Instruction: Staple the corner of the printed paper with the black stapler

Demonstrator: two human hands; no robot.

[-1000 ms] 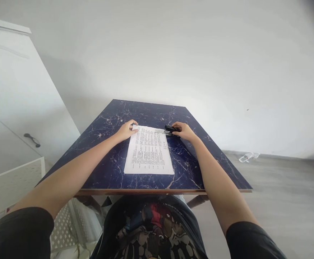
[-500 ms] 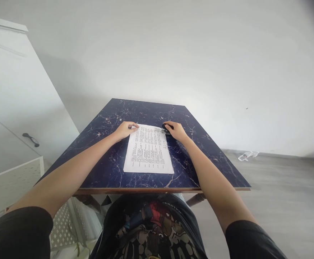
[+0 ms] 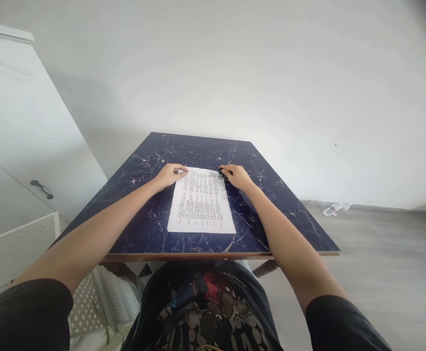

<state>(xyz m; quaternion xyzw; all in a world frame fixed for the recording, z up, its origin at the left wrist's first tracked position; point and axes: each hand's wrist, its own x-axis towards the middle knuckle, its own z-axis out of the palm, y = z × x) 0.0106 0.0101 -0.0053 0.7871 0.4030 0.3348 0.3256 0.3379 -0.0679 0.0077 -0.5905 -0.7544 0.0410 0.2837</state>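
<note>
Printed paper sheets [image 3: 202, 204] lie flat on a dark blue marble-patterned table [image 3: 136, 229]. My left hand [image 3: 171, 174] grips their far left corner, its thumb and fingers pinching the edge. At the far right corner, my right hand [image 3: 238, 176] is closed around a small black stapler [image 3: 221, 172] with a shiny metal lower part. The stapler's front end meets the edge of the sheets; most of its body is hidden under my fingers.
A tiny pale object [image 3: 163, 161] lies on the table beyond my left hand. A white cabinet [image 3: 23, 122] with a dark handle stands at left. Clear plastic packaging [image 3: 335, 209] is on the grey floor at right. A white wall rises behind the table.
My right hand and the stapler have shifted slightly left against the sheets, and less of the stapler's metal part shows. My left hand keeps its place at the corner.
</note>
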